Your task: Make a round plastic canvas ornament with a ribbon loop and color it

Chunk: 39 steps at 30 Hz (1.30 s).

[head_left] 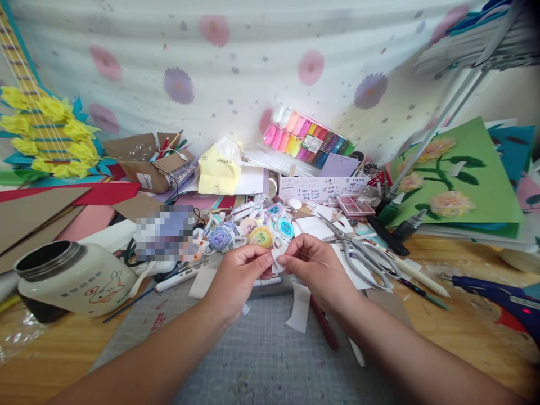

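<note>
My left hand [247,273] pinches one side of a small white piece [277,260], which looks like paper or cloth. The other side is between the fingertips of my right hand [316,267], with a thin thread or wire trailing to the right from them. Both hands are close together above the far part of a grey cutting mat [248,349]. Just beyond them lies a pile of small round numbered pieces, among them a yellow one [260,237] and a blue one [285,227]. A loose white strip [300,308] rests on the mat below my right hand.
Scissors [358,253] lie right of my hands, with a blue glue gun [498,292] farther right. At left stands an open cream jar [80,278]. Behind are a cardboard box [147,163], a pack of coloured clay [307,138] and a green flower picture [459,180].
</note>
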Tool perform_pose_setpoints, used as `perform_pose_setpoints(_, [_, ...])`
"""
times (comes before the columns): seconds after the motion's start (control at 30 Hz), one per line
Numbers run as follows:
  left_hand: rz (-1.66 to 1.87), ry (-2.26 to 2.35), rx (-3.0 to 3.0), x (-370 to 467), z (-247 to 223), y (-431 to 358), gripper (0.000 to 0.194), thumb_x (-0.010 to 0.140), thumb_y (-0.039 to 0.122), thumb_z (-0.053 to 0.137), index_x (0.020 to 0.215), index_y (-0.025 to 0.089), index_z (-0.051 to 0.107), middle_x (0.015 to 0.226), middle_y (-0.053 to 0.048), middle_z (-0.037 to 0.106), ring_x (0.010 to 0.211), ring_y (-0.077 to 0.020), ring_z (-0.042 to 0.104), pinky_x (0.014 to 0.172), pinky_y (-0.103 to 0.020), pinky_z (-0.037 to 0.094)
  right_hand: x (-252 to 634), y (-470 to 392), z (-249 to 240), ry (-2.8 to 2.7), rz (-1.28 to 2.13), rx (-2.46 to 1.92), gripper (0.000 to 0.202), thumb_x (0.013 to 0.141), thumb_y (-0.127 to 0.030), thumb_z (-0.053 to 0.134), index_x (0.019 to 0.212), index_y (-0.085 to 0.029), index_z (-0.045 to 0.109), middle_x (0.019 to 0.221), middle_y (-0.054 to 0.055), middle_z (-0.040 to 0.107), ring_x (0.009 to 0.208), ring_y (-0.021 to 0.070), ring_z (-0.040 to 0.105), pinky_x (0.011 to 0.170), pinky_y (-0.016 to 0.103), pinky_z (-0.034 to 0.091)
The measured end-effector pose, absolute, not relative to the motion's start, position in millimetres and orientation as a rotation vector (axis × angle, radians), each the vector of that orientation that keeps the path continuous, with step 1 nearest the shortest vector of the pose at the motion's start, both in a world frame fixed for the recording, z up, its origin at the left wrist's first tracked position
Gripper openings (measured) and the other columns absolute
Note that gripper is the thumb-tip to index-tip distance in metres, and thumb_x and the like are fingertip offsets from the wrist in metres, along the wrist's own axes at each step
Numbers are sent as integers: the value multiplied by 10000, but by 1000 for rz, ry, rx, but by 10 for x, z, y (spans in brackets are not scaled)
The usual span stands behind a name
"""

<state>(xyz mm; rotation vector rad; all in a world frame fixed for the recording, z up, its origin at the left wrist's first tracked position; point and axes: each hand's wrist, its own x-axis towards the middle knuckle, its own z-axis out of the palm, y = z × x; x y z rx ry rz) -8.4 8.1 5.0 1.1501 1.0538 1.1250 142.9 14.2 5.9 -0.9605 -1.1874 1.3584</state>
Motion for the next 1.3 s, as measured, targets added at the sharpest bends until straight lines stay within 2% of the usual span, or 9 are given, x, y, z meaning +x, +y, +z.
perform_pose_setpoints(0.53, [1186,985,923,-31,71,33,153,697,302,753,701,157,705,642,12,665,624,-123,596,645,-255,524,1403,139,19,-1321,1222,-1005,192,711,-264,698,690,-207,516,643,-42,524,602,118,474,577,251,370])
perform_pose_setpoints(0.77, [1182,928,842,-33,68,39,136,721,285,734,717,155,695,657,8,687,624,-116,623,645,-255,535,1402,117,54,-1332,1212,-1000,173,721,-270,686,719,-204,526,654,-38,525,618,127,479,592,265,374])
perform_pose_setpoints(0.97, [1156,924,847,-32,96,34,122,632,188,790,701,145,699,650,10,697,605,-112,634,627,-240,534,1402,100,59,-1287,1256,-963,187,712,-280,698,727,-211,525,643,-45,515,605,126,482,580,255,379])
perform_pose_setpoints(1.3, [1132,978,911,-31,93,52,121,650,251,775,664,155,704,648,14,677,593,-116,631,609,-246,535,1431,101,89,-1223,1339,-901,201,685,-277,730,760,-216,554,705,-25,562,668,134,521,628,253,417])
